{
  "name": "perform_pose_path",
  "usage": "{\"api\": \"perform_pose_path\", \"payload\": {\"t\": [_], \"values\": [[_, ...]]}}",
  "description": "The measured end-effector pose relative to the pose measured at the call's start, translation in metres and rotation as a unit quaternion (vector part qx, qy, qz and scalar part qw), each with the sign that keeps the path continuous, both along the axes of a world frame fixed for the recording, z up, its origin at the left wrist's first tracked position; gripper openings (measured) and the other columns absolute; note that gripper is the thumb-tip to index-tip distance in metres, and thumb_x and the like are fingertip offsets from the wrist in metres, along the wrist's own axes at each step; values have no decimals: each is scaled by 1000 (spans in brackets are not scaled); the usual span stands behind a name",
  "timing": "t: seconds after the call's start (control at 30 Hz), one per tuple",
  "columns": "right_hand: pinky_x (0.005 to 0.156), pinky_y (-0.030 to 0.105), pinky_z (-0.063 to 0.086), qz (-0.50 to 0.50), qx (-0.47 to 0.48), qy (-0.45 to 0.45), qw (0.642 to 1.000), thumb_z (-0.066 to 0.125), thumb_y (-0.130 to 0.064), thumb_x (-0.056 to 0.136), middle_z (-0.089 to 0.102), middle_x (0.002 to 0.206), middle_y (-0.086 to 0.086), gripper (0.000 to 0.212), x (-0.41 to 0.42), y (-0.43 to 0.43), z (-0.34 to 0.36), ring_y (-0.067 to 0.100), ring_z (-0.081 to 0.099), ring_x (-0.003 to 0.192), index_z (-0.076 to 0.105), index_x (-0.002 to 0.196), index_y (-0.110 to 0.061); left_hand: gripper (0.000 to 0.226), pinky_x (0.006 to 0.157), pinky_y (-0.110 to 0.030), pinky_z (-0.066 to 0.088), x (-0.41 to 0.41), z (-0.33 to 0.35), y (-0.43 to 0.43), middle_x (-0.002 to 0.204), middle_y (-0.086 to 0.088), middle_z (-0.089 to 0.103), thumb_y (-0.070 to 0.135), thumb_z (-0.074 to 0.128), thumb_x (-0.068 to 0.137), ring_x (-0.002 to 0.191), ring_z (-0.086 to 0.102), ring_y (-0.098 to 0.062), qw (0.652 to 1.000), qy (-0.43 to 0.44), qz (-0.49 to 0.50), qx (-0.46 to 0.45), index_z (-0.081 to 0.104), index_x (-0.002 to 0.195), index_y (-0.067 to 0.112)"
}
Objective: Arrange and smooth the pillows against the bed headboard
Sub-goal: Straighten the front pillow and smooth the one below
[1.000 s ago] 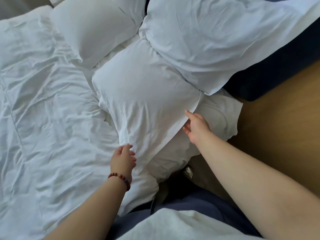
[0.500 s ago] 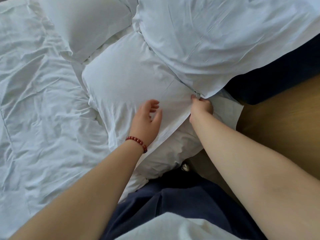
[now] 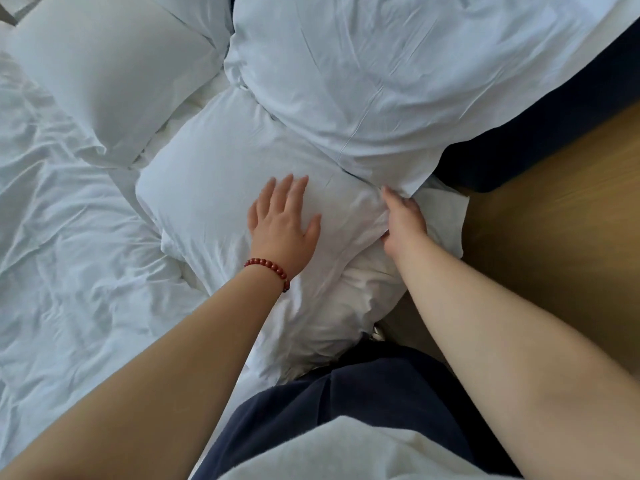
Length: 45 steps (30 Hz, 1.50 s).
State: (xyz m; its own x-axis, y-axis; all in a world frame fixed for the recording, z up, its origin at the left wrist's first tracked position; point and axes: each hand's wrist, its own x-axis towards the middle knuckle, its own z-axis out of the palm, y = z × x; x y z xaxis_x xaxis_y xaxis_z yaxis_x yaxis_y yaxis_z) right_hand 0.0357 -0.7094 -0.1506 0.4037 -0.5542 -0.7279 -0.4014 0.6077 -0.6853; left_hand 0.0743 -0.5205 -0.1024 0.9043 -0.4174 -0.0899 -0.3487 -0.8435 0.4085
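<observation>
Three white pillows lie at the head of the bed. The near pillow (image 3: 214, 174) lies flat in the middle of the view. My left hand (image 3: 282, 223), with a red bead bracelet at the wrist, presses flat on its top with straight fingers. My right hand (image 3: 403, 221) grips the fabric at this pillow's right edge, fingers curled under the fold. A larger pillow (image 3: 381, 74) overlaps its far right corner and leans on the dark blue headboard (image 3: 540, 133). A third pillow (image 3: 110, 74) lies at the upper left.
A wrinkled white duvet (image 3: 69, 254) covers the bed to the left. A wooden surface (image 3: 561, 230) runs along the right side beside the headboard. My dark blue trousers (image 3: 363, 393) and white top fill the bottom of the view.
My left hand left the pillow's near corner, moved up onto its top and flattened there. My right hand slid along the right edge toward the overlapping pillow and closed on the fabric.
</observation>
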Motion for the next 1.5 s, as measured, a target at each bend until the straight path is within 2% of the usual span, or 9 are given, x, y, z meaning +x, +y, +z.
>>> {"api": "perform_pose_path", "payload": {"t": [0.27, 0.53, 0.63, 0.7, 0.83, 1.13, 1.3, 1.4, 1.5], "values": [[81, 28, 48, -96, -72, 88, 989, 61, -35, 95, 62, 91, -6, 19, -21, 0, -11, 13, 57, 86, 65, 106, -20, 69, 118, -44, -16, 14, -23, 21, 160, 4, -25, 60, 15, 98, 146, -27, -22, 977, 30, -106, 182, -17, 152, 33], [87, 50, 57, -106, 68, -94, 988, 79, -23, 82, 61, 124, 3, 72, -8, -13, 8, 28, 65, 107, 42, 143, -34, 72, 119, -45, -14, 18, -18, 22, 160, 2, -27, 61, 19, 98, 146, -27, -25, 969, 47, -127, 208, -19, 152, 32], [93, 47, 55, -57, -40, -37, 997, 78, -24, 83, 70, 96, 4, 22, -6, -26, 10, 27, 67, 96, 67, 101, -17, 72, 119, -45, -14, 20, -16, 20, 159, 3, -29, 61, 18, 98, 145, -28, -24, 966, 60, -130, 216, -21, 152, 33], [90, 41, 56, -59, -93, 19, 994, 77, -33, 83, 67, 82, 1, 20, -15, -28, 5, 22, 64, 85, 64, 79, -19, 72, 119, -44, -14, 20, -15, 19, 159, 3, -30, 63, 17, 97, 146, -27, -24, 963, 65, -131, 228, -21, 151, 33], [76, 26, 56, -93, -72, 49, 992, 65, -37, 93, 73, 96, -4, 17, -39, -27, 2, 9, 69, 86, 65, 86, -21, 72, 120, -44, -11, 19, -10, 15, 160, 3, -25, 63, 17, 97, 147, -23, -23, 961, 60, -117, 245, -18, 152, 33], [69, 25, 49, 93, -123, -125, 980, 65, -28, 94, 73, 90, -4, 10, -26, -59, 103, 11, 67, 81, 67, 88, -20, 62, 122, -44, 2, 7, 35, -55, 164, 5, -1, 50, 29, 101, 151, -3, -18, 996, 84, 39, 10, 3, 155, 33], [79, 22, 52, 244, -339, -228, 879, 66, -20, 93, 72, 89, -6, 6, -4, -54, 169, 8, 67, 87, 68, 88, -19, 62, 121, -37, -1, 43, 79, -104, 164, 4, -11, 45, 31, 103, 150, -8, -13, 976, 22, 69, -204, 0, 155, 34], [88, 15, 43, 275, -604, -250, 705, 65, -22, 92, 67, 101, -7, 11, 26, -64, 213, 8, 58, 97, 69, 99, -15, 59, 120, -34, -2, 88, 102, -121, 164, 2, -9, 43, 28, 104, 150, -7, -11, 937, -16, 122, -327, 1, 155, 33], [100, 35, 38, 376, -715, -122, 576, 63, -41, 89, 57, 129, 1, 42, 77, -89, 232, 23, 48, 119, 61, 124, -18, 58, 120, -35, -8, 132, 106, -132, 164, 2, -10, 43, 24, 104, 150, -11, -14, 929, 17, 177, -326, -2, 155, 32]]}}
